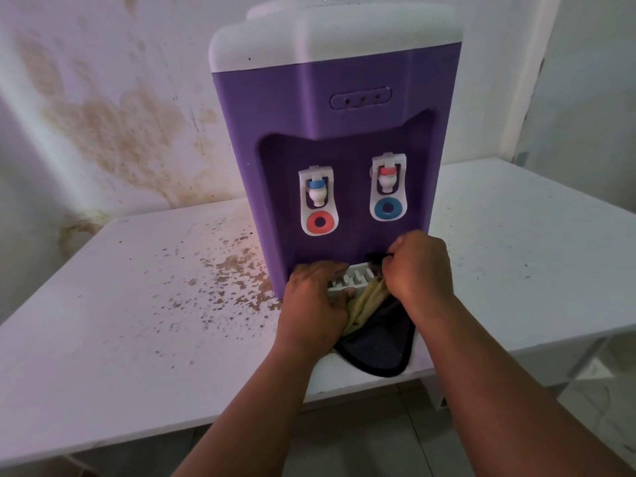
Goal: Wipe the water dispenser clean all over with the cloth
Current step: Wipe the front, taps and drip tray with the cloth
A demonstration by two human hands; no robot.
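A purple water dispenser with a white top stands on a white table. Two white taps sit in its front recess. At its foot is a white slotted drip tray. My left hand grips the tray's left front edge, thumb under the rim. My right hand holds a bunched cloth, yellow on one side and dark with a black hem on the other, against the tray's right end. The cloth hangs down onto the table toward me.
Brown specks and stains cover the table left of the dispenser. A stained white wall stands behind. The table's near edge lies just below my forearms, with tiled floor beneath.
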